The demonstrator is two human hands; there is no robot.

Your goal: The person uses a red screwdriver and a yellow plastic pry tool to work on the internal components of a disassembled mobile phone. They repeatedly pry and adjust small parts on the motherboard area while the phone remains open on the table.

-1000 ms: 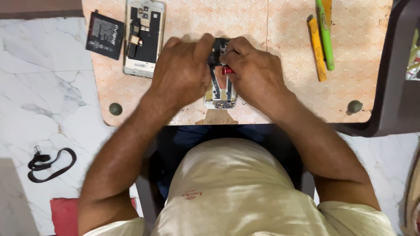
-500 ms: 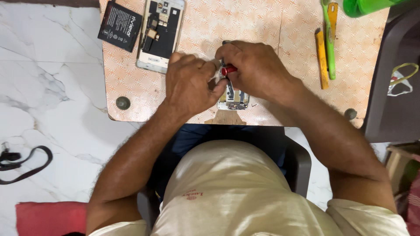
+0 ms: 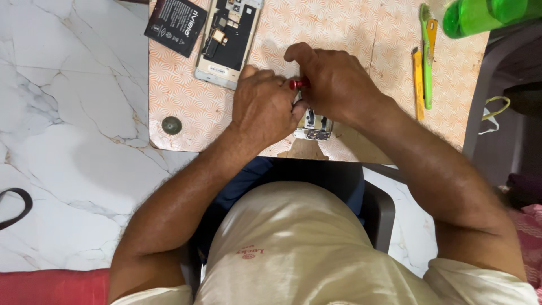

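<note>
At the near edge of the patterned table (image 3: 350,34), both hands meet — right hand (image 3: 339,82) pinching a red-tipped screwdriver (image 3: 298,84), left hand (image 3: 265,107) curled beside it, over a small opened phone (image 3: 314,124).

black battery (image 3: 175,25), opened phone (image 3: 227,40), green bottle (image 3: 490,14), yellow tools (image 3: 418,79).
</note>
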